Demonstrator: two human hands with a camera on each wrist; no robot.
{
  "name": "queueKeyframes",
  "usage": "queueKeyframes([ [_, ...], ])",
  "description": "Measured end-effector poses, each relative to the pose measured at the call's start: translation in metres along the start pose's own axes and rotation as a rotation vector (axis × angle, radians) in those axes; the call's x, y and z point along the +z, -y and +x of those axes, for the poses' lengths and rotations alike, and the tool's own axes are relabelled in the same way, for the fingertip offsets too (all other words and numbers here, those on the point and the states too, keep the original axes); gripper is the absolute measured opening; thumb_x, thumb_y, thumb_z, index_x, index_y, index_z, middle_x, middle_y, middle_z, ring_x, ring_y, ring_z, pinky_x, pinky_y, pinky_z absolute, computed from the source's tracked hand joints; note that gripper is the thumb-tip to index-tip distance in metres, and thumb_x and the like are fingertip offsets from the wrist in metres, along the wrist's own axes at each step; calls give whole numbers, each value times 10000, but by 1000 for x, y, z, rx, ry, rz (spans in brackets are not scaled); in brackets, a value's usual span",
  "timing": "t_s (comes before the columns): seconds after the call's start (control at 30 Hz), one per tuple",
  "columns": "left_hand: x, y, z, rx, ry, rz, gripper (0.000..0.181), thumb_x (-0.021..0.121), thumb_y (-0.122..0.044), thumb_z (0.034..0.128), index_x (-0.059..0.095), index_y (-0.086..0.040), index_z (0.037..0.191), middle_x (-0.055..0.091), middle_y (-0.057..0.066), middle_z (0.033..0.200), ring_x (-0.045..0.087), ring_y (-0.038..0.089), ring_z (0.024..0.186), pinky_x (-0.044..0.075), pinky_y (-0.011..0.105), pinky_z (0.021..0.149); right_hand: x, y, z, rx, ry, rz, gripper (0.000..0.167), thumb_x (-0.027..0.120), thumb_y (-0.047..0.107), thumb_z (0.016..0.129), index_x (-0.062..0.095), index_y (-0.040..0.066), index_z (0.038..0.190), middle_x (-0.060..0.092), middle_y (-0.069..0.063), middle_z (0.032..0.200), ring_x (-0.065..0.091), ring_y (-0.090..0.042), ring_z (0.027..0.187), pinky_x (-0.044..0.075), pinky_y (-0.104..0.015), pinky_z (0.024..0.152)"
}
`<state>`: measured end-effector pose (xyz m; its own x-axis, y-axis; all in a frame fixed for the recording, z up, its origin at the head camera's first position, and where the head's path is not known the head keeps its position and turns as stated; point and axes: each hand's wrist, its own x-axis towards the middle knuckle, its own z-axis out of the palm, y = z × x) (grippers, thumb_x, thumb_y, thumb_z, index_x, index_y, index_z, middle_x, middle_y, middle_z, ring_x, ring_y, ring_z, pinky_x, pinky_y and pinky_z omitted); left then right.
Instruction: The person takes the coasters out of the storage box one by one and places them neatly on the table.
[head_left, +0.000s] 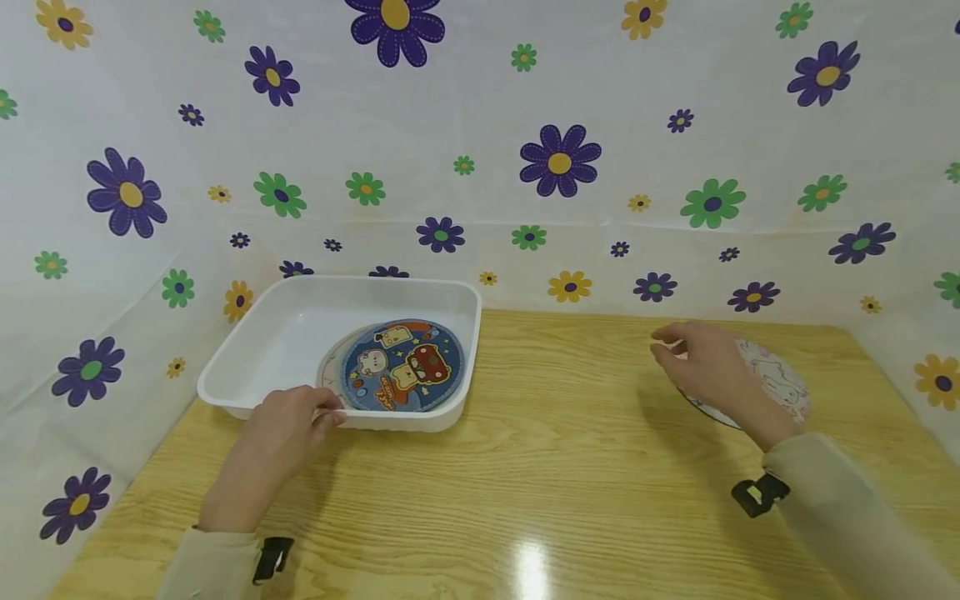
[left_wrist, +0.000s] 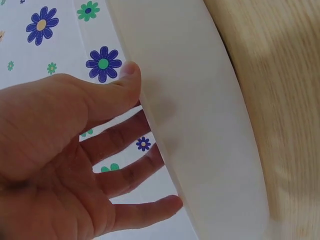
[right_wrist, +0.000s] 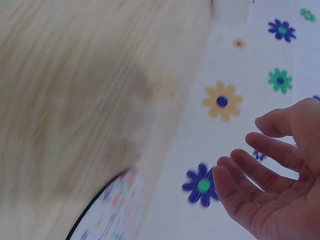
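Your left hand [head_left: 279, 433] has the smooth white bin [head_left: 262, 350] pinched by its rim
Blue cartoon disc [head_left: 405, 362] overlaps a paler disc [head_left: 327, 372] inside; your right hand [head_left: 705, 362], loosely curled, empty, hovers near a black-edged disc [head_left: 783, 379].

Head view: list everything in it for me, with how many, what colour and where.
Sheet: 1, white, flower-printed, behind and beside the table
Table: 1, light wood, below
Tray: 1, white, left on the table
Top disc: 1, mostly blue, in the tray
Lower disc: 1, pale, mostly under the top disc
Right disc: 1, whitish and pink, right on the table
Sleeves: 2, beige, near edge
Buckles: 2, black, beside the sleeves
Left hand: 1, bare, gripping the tray's near rim
Right hand: 1, bare, above the right disc
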<state>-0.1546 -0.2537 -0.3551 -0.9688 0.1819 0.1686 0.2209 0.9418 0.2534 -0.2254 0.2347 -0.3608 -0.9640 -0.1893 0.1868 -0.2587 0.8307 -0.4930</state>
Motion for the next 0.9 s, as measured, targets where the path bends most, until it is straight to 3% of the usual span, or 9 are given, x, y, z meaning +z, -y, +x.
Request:
queueKeyframes([
  [0.1,1,2,-1,25,-9,26,91,762,-147,916,775,-64,951,771,145,955,735,398,880,581,561,745,10,19,9,-54,-11,23,301,592,154,1011,702,-42,1211,704,-267,1209,694,-420,1044,574,-562,863],
  [0.27,6,8,-7,125,-74,122,128,739,-199,943,773,-107,1025,772,113,990,727,403,876,590,548,661,26,42,22,-100,-10,31,272,609,136,999,721,-26,1186,723,-235,1168,706,-395,1026,580,-537,870],
  [0.43,15,13,-13,223,-238,208,176,773,-228,913,749,-144,1065,723,123,1058,696,430,921,593,574,661,40,60,32,-147,-1,45,269,617,160,1001,728,0,1187,722,-208,1178,710,-368,1025,585,-509,864],
  [0.57,22,16,-14,322,-382,200,244,843,-183,824,718,-134,1027,694,113,996,679,384,849,582,510,566,49,74,35,-196,3,62,255,634,170,996,736,19,1173,730,-177,1159,715,-340,1005,588,-481,858],
  [0.67,24,17,-14,381,-440,190,240,862,-144,779,707,-128,961,694,86,921,655,331,774,554,441,503,55,83,38,-229,11,83,249,637,169,994,738,28,1173,735,-159,1140,713,-327,999,586,-468,858],
  [0.77,24,16,-13,386,-445,184,225,871,-116,768,710,-125,925,694,66,878,638,298,738,549,399,504,61,94,41,-265,10,101,244,646,170,991,740,38,1172,740,-142,1127,715,-314,995,587,-448,863],
  [0.9,22,12,-14,338,-401,196,211,871,-114,789,694,-140,900,646,46,827,585,255,690,510,340,488,72,109,48,-326,-1,120,236,657,168,983,742,46,1166,747,-129,1120,720,-307,996,592,-423,870],
])
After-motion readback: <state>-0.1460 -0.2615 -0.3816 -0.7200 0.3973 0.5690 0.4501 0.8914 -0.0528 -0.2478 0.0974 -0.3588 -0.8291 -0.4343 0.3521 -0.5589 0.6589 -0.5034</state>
